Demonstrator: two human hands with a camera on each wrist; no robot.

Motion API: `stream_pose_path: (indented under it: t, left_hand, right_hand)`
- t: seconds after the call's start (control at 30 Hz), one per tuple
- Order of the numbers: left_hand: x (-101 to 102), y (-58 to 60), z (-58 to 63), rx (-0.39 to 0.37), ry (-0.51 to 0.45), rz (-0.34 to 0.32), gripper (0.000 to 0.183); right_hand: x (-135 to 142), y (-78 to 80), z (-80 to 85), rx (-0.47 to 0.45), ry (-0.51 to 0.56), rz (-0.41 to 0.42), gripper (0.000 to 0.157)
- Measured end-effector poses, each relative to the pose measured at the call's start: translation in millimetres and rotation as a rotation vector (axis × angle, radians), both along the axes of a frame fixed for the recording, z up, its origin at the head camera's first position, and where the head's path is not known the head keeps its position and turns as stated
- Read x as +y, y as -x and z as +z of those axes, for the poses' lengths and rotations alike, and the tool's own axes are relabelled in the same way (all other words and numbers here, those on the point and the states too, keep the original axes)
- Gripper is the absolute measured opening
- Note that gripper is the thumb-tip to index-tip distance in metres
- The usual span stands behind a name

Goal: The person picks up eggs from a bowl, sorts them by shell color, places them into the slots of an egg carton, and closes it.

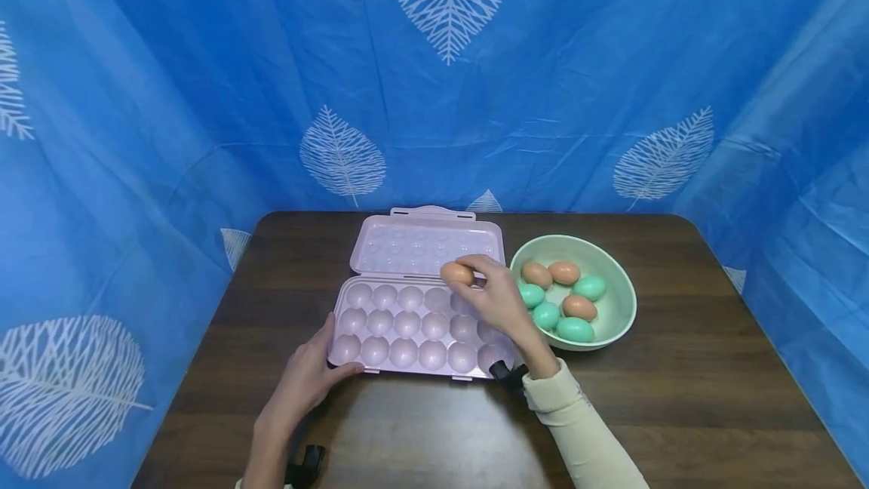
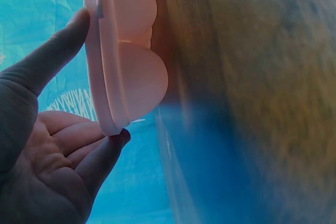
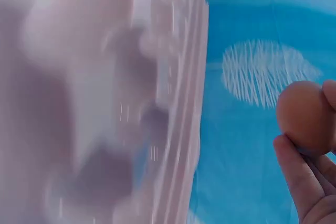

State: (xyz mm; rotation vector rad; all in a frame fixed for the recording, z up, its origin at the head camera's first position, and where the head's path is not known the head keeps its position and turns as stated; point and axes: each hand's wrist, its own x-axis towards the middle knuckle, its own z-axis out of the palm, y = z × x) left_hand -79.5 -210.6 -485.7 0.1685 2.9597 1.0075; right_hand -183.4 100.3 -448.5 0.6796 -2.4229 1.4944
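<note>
A brown egg [image 1: 457, 273] is pinched between the thumb and fingertips of my right hand [image 1: 498, 296], over the back row of a pale pink egg tray [image 1: 421, 376]. The same egg [image 3: 307, 118] shows at the right edge of the right wrist view. The tray lies with its lid [image 1: 428, 226] folded back, and its visible cups hold nothing. At its front left corner, my left hand [image 1: 308, 368] grips the rim, thumb along the front and fingers at the left side. The left wrist view shows the tray's corner [image 2: 107, 124] between thumb and fingertip.
A pale green bowl [image 1: 627, 293] stands right of the tray, behind my right forearm. Inside it are brown eggs [image 1: 579, 307] and green eggs [image 1: 575, 330], several in all. The dark wooden table [image 1: 706, 368] ends at a blue curtain [image 1: 557, 96] with white leaf prints.
</note>
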Motion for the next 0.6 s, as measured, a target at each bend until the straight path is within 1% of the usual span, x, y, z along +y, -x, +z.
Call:
stream_pose_path:
  t: [0.07,0.17,0.4,0.53,0.6]
  left_hand:
    - [-0.1,0.2,-0.3,0.017,0.003,-0.005,0.100]
    - [0.3,-0.1,-1.6,0.039,0.010,-0.011,0.100]
    - [2.6,-0.9,-2.6,0.032,0.011,-0.007,0.100]
    - [1.4,-1.5,-0.8,0.045,0.021,-0.007,0.100]
    - [0.6,-1.6,0.2,0.045,0.022,-0.013,0.099]
  right_hand:
    - [-14.9,1.6,-1.1,-0.009,-0.018,0.028,0.029]
    - [-35.9,3.4,-2.0,-0.030,-0.055,0.074,0.029]
    - [-79.4,8.9,-5.4,-0.063,-0.217,0.136,0.033]
    - [-103.8,12.8,-7.8,-0.106,-0.244,0.159,0.038]
    - [-114.5,14.1,-8.5,-0.121,-0.258,0.165,0.038]
